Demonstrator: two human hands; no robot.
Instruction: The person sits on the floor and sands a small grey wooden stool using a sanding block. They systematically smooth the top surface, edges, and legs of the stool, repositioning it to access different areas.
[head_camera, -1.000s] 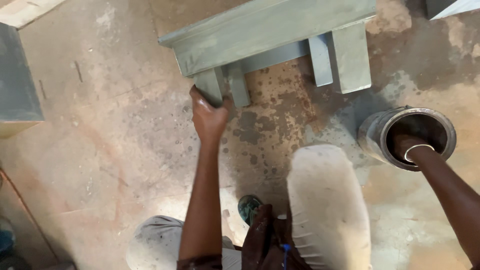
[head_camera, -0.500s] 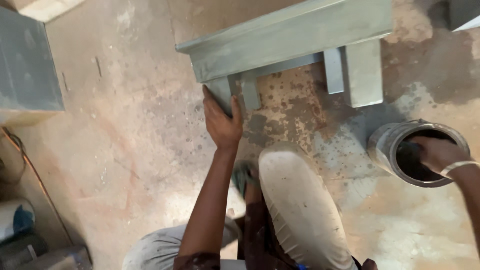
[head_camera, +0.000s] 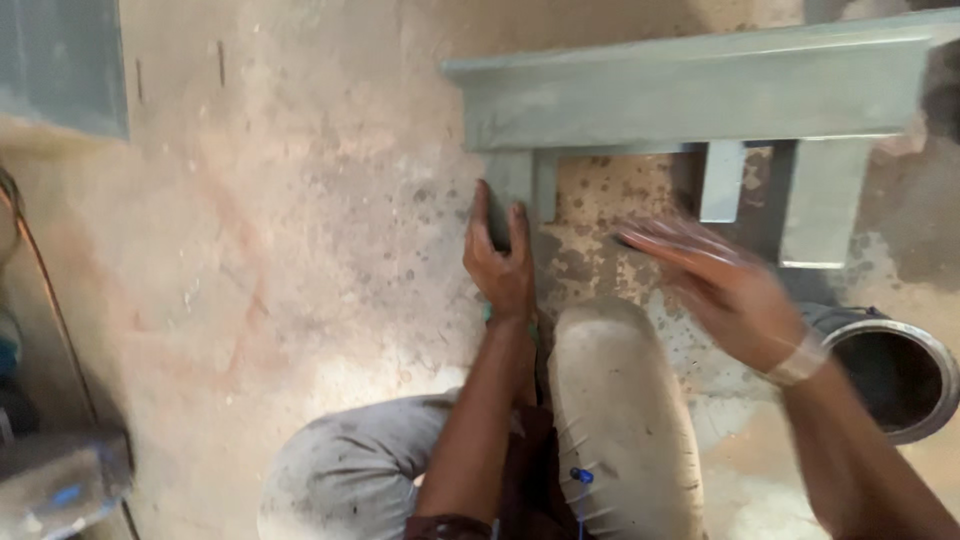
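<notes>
Two hands work at a grey-green painted bench (head_camera: 700, 95) lying on the concrete floor (head_camera: 300, 250). Left hand (head_camera: 503, 262) grips one bench leg (head_camera: 512, 190), steadying it. Right hand (head_camera: 725, 290), blurred, fingers spread and seemingly empty, hovers between bench and paint can (head_camera: 890, 365); coating the leg looks next, needing paint evenly spread.
</notes>
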